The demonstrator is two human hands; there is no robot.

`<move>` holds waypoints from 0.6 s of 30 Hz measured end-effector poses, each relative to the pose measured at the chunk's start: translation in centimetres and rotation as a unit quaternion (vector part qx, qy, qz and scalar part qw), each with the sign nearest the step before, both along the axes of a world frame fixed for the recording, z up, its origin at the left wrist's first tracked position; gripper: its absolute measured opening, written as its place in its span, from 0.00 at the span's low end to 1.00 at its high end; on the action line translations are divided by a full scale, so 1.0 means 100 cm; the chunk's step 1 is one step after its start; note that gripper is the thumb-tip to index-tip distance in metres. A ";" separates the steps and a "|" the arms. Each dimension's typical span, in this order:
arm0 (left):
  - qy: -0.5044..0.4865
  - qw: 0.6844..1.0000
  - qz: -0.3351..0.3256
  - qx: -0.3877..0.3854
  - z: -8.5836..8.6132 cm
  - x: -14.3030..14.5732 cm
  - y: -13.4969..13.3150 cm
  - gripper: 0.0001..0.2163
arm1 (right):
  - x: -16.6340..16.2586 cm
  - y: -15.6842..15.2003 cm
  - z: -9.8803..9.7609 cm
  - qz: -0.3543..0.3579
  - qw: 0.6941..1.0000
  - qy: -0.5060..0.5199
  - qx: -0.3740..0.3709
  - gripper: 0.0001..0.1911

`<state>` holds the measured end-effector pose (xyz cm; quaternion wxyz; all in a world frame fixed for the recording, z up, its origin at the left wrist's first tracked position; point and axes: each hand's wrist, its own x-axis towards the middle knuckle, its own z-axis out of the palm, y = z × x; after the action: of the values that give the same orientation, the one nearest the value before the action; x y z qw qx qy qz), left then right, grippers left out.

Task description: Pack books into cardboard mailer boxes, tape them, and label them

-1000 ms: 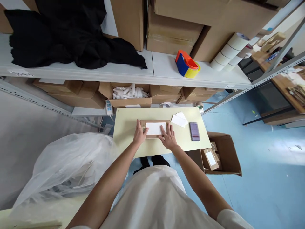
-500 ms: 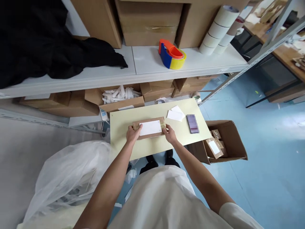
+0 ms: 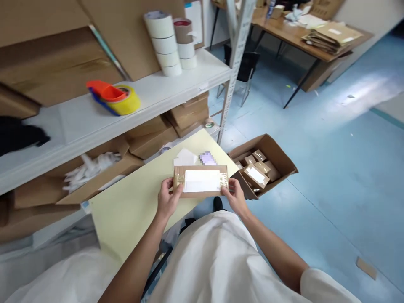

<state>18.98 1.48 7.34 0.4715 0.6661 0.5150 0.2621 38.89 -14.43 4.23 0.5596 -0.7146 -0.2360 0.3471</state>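
Note:
I hold a flat brown parcel (image 3: pixel 200 182) with a white label and taped ends, lifted just above the front edge of the pale yellow table (image 3: pixel 132 206). My left hand (image 3: pixel 168 199) grips its left end, fingers wrapped over the tape. My right hand (image 3: pixel 235 198) grips its right end in the same way. White paper slips (image 3: pixel 184 158) and a small purple object (image 3: pixel 207 158) lie on the table behind the parcel.
An open cardboard box (image 3: pixel 277 158) holding several similar labelled parcels sits on the blue floor to the right. A white shelf (image 3: pixel 151 94) carries an orange-yellow tape dispenser (image 3: pixel 115 97) and stacked tape rolls (image 3: pixel 170 42). Cartons fill the lower shelf. A wooden desk (image 3: pixel 303 33) stands far right.
Both hands have lifted the parcel off the table and drawn it toward my body. My view has swung right, bringing the floor box and the far desk into sight.

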 end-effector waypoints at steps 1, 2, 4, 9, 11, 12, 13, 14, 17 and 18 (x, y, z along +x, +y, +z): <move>-0.015 0.999 -0.042 -0.005 0.002 0.029 -0.006 0.23 | 0.019 -0.014 0.000 -0.032 0.999 -0.006 0.003 0.20; -0.027 0.996 -0.081 -0.010 0.002 0.057 -0.013 0.24 | 0.037 -0.027 -0.001 -0.065 0.998 -0.014 0.005 0.21; -0.036 0.988 -0.147 -0.018 -0.002 0.113 -0.025 0.25 | 0.071 -0.052 -0.005 -0.136 0.990 -0.046 -0.003 0.24; 0.067 0.969 -0.236 -0.013 -0.028 0.238 -0.048 0.29 | 0.144 -0.100 -0.020 -0.291 0.937 -0.150 -0.122 0.31; 0.083 0.957 -0.274 -0.045 -0.042 0.280 -0.053 0.29 | 0.167 -0.111 -0.026 -0.295 0.935 -0.144 -0.132 0.32; 0.080 0.952 -0.288 -0.062 -0.049 0.298 -0.054 0.29 | 0.177 -0.115 -0.028 -0.289 0.938 -0.139 -0.129 0.33; 0.072 0.949 -0.299 -0.074 -0.055 0.315 -0.055 0.29 | 0.186 -0.118 -0.031 -0.286 0.940 -0.137 -0.127 0.33; 0.059 0.946 -0.307 -0.085 -0.061 0.328 -0.055 0.29 | 0.194 -0.120 -0.033 -0.287 0.939 -0.138 -0.128 0.33; -0.010 0.942 -0.310 -0.124 -0.075 0.352 -0.052 0.31 | 0.205 -0.123 -0.039 -0.307 0.930 -0.160 -0.121 0.36; -0.039 0.941 -0.308 -0.137 -0.078 0.353 -0.050 0.31 | 0.206 -0.123 -0.041 -0.306 0.929 -0.177 -0.109 0.37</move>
<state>54.28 -3.54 -0.43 0.6355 0.7106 0.2966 0.0566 59.47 -26.72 0.11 0.5061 -0.8588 -0.0623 0.0505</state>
